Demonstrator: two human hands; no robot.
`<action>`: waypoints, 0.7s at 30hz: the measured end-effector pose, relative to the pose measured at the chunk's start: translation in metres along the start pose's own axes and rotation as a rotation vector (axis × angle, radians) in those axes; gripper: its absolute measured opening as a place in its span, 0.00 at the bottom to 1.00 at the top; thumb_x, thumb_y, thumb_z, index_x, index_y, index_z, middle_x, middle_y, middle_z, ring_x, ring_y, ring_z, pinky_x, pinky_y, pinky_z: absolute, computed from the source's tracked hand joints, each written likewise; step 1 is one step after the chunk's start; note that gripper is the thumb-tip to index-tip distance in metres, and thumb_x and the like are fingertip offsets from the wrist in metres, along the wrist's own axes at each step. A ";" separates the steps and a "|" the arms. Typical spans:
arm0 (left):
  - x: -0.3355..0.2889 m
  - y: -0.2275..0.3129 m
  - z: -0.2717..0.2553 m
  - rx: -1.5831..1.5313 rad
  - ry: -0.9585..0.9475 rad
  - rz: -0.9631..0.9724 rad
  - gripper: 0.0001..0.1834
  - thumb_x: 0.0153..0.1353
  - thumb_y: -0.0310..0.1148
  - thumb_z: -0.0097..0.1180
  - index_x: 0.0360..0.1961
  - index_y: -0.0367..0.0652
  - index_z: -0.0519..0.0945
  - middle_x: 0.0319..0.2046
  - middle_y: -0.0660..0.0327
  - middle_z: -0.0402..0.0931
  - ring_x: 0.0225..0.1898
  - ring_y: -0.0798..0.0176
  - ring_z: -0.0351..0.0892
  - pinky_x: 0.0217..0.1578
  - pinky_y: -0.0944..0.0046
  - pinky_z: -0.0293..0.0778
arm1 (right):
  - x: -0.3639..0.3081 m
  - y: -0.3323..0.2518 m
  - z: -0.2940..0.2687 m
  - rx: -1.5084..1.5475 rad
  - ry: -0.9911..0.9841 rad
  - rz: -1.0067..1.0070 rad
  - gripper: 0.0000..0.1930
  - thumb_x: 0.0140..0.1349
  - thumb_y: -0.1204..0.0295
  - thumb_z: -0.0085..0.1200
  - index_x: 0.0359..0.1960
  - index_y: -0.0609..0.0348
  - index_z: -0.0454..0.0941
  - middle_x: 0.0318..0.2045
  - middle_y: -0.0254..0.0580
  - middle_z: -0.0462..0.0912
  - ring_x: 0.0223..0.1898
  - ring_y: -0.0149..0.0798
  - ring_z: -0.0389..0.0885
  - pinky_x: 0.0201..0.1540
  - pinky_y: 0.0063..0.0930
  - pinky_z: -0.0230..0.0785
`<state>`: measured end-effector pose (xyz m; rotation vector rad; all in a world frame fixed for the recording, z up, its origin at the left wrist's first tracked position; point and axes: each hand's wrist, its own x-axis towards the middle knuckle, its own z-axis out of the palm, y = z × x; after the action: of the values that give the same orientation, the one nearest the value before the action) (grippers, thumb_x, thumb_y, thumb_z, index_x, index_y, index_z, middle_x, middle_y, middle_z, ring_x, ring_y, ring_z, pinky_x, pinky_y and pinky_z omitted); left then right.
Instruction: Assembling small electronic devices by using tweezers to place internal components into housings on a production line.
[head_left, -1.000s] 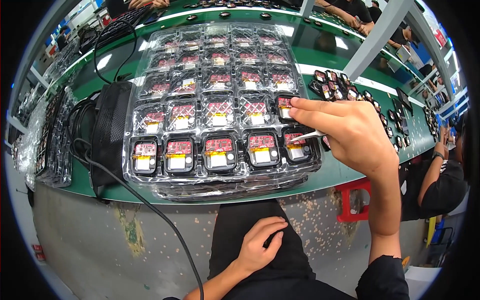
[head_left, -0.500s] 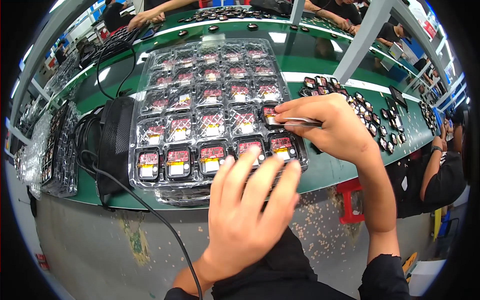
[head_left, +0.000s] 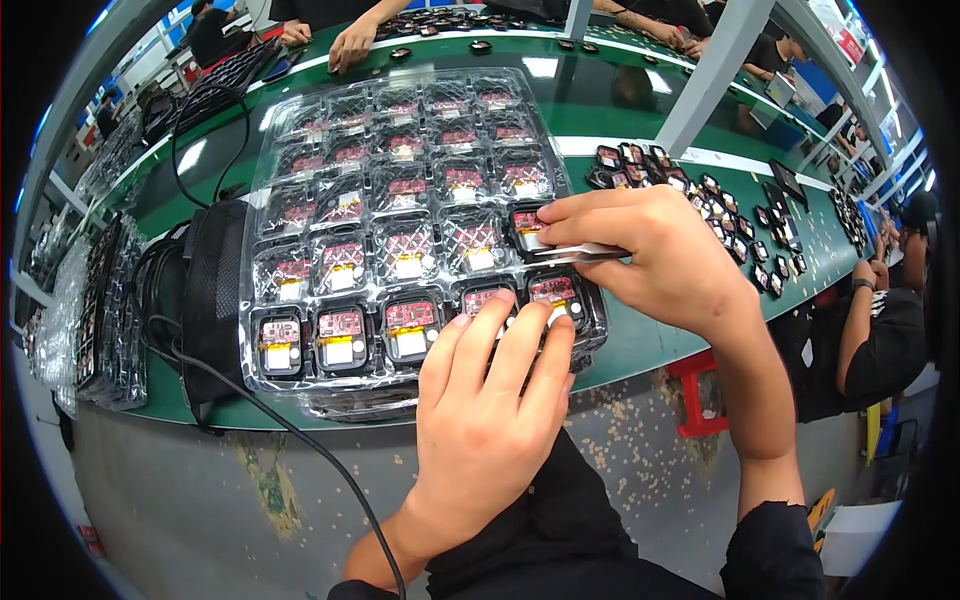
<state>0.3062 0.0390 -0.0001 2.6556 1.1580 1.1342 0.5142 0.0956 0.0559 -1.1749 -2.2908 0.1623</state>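
A clear plastic tray [head_left: 372, 378] holds rows of black square watch-like casings, each with a red circuit board and a white-and-yellow part inside. My left hand [head_left: 490, 415] lies with fingers stretched over the front row, its fingertips on two casings at the right end. Between the fingers of my right hand [head_left: 665, 255] is a pair of metal tweezers [head_left: 585, 254]. The right fingertips also touch a casing [head_left: 528, 226] at the right end of the second row. Whether that casing is gripped or only touched, I cannot tell.
Many loose casings [head_left: 735, 225] lie on the green bench [head_left: 660, 335] to the right. A black mesh bag [head_left: 215, 290] and cable sit left of the tray, beside stacked trays [head_left: 110, 310]. A grey post [head_left: 715, 80] rises behind; other people work across and to the right.
My left hand has come down onto the front-row casings. The right hand stays at the same casing with the tweezers. Across the bench, another person's hand has moved right.
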 end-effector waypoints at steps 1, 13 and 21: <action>0.000 0.000 0.000 -0.004 0.000 -0.003 0.23 0.49 0.32 0.69 0.49 0.44 0.84 0.54 0.58 0.78 0.58 0.51 0.74 0.61 0.48 0.65 | 0.001 -0.002 -0.001 -0.046 -0.006 -0.007 0.10 0.53 0.77 0.62 0.38 0.62 0.87 0.43 0.46 0.88 0.40 0.49 0.87 0.46 0.36 0.80; -0.003 -0.005 0.001 0.000 0.042 0.030 0.21 0.49 0.29 0.68 0.48 0.46 0.85 0.50 0.61 0.79 0.56 0.53 0.77 0.58 0.51 0.68 | 0.001 -0.014 -0.003 -0.184 -0.092 0.004 0.13 0.52 0.76 0.63 0.40 0.59 0.86 0.45 0.41 0.87 0.42 0.49 0.86 0.46 0.38 0.79; -0.002 -0.005 0.003 0.002 0.052 0.037 0.21 0.50 0.30 0.68 0.48 0.45 0.85 0.50 0.60 0.79 0.56 0.53 0.76 0.58 0.50 0.68 | -0.003 -0.019 -0.010 -0.288 -0.170 0.010 0.15 0.55 0.79 0.55 0.44 0.60 0.87 0.47 0.41 0.87 0.43 0.50 0.86 0.46 0.38 0.80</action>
<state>0.3048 0.0422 -0.0049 2.6748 1.1230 1.2152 0.5074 0.0799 0.0696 -1.3601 -2.5202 -0.0703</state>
